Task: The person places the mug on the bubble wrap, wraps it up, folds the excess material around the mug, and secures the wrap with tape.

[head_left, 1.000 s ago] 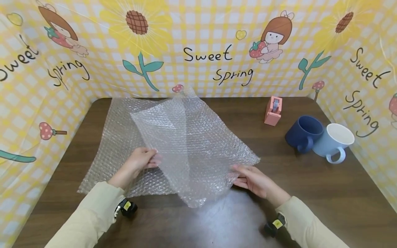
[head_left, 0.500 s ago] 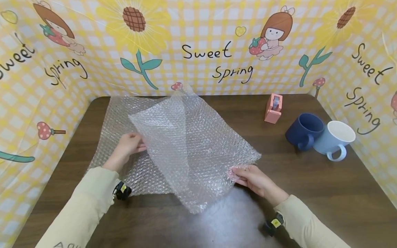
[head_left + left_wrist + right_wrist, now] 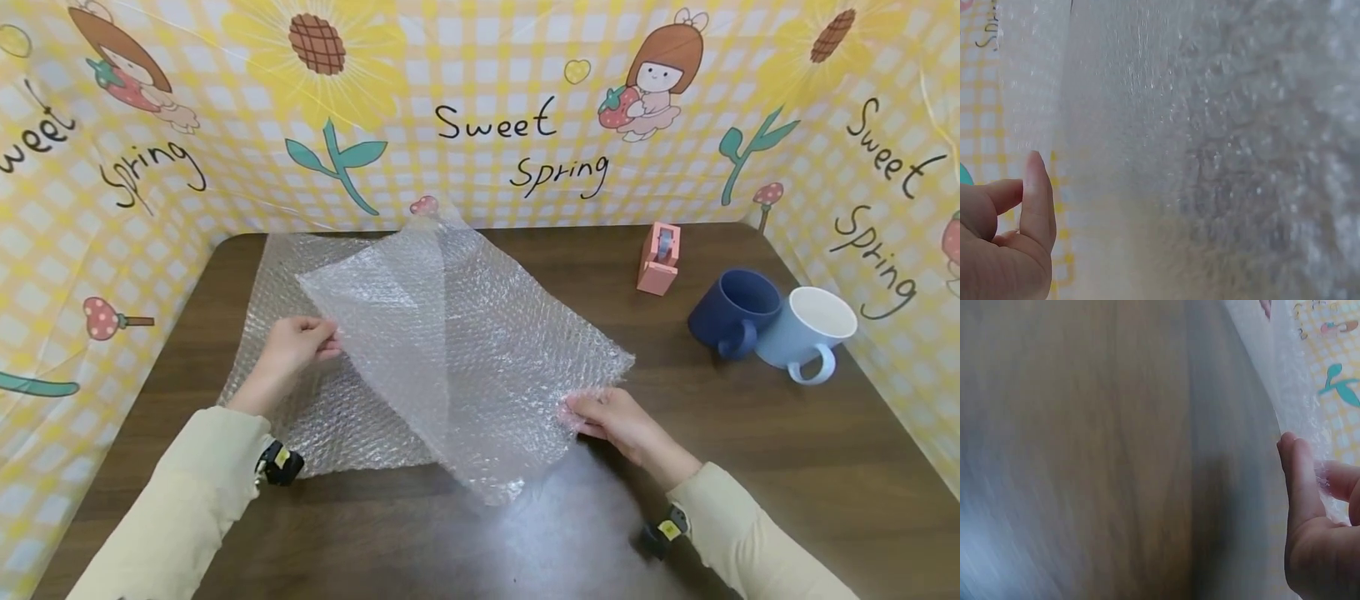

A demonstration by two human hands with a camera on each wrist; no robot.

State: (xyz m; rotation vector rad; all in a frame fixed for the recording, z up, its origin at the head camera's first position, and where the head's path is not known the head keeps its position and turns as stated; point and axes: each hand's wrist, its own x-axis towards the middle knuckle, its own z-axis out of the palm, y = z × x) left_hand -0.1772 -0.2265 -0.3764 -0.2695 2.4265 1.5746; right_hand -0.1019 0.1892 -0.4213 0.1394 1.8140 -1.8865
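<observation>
Over the worktop's (image 3: 375, 542) back edge spreads bubble wrap (image 3: 502, 333); the right hand (image 3: 615, 417) pinches it, the left hand (image 3: 298, 340) apparently too, contact being unclear. Best ease both sides evenly.

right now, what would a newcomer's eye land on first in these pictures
Most likely the large, clear bubble wrap across the left and middle of the wooden table, pinched by the left hand and right hand. Behind it the yellow-and-white checked backdrop stands out, and at right a dark blue mug and light blue mug sit side by side.
</observation>
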